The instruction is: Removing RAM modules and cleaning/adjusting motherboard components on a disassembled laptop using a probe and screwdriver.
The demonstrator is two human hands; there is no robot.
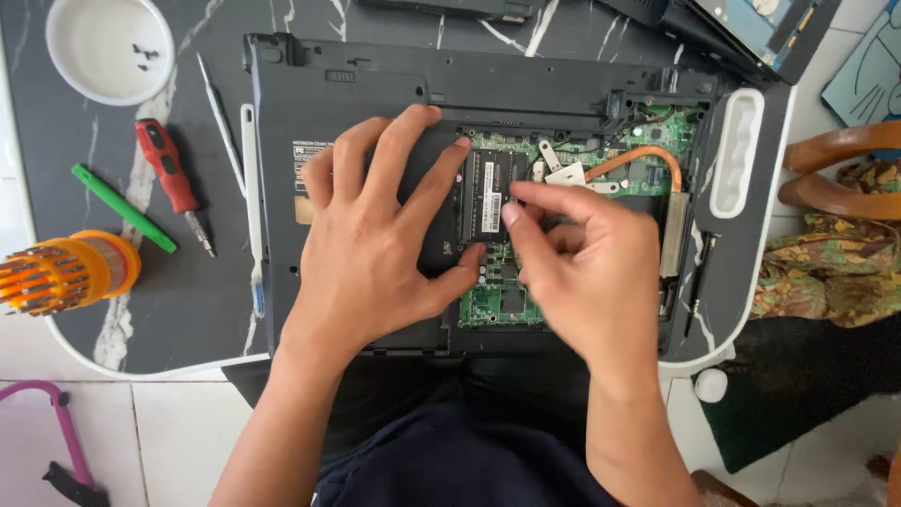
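Hands are working over an opened black laptop [357,84] lying upside down on the dark marbled bench [197,310] as I am watching through the head camera. My left hand [375,235] is spreading flat on the laptop's underside, its index fingertip and thumb tip touching the top and bottom ends of a memory module [488,192] seated in the exposed green circuit board [497,300]. My right hand [587,263] is hovering just beside it, thumb and forefinger drawn together in a pinch at the module's right edge; I cannot tell whether that grip is actually closing on the module or only touching it. An orange heat pipe [648,155] is curving across the board behind the right hand. Left of the laptop, a red-handled screwdriver [169,174], a green tool [122,208] and a slim metal pick [221,122] are lying on the bench, with an orange bit holder [70,272] near the bench's edge and a white bowl [70,52] holding a few small dark screws [144,54] at the far corner.
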